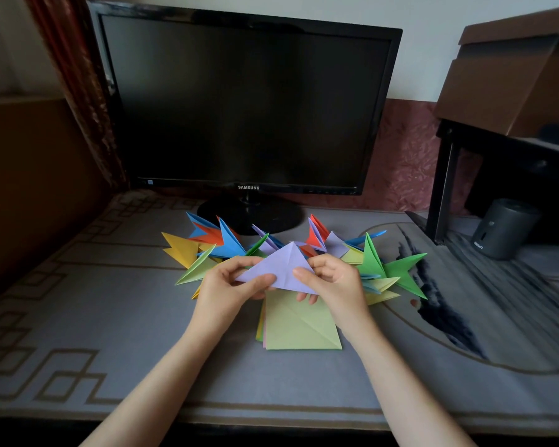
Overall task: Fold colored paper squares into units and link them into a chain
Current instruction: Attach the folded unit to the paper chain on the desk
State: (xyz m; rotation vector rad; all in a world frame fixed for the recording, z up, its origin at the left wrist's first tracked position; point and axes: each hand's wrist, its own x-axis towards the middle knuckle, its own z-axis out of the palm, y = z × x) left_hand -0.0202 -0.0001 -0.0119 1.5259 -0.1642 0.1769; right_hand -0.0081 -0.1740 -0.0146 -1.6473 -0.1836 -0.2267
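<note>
Grey patterned desk mat spreads wide either side of my forearms. Just ahead lies a stack of creased pale-green paper squares. Above its far edge my left hand and right hand each pinch a lilac folded paper triangle. Beyond, colourful folded paper units fan before a black monitor.

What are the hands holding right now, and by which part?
A folded lavender paper triangle: the left hand pinches its lower left edge, and the right hand pinches its lower right corner, thumbs on top.
</note>
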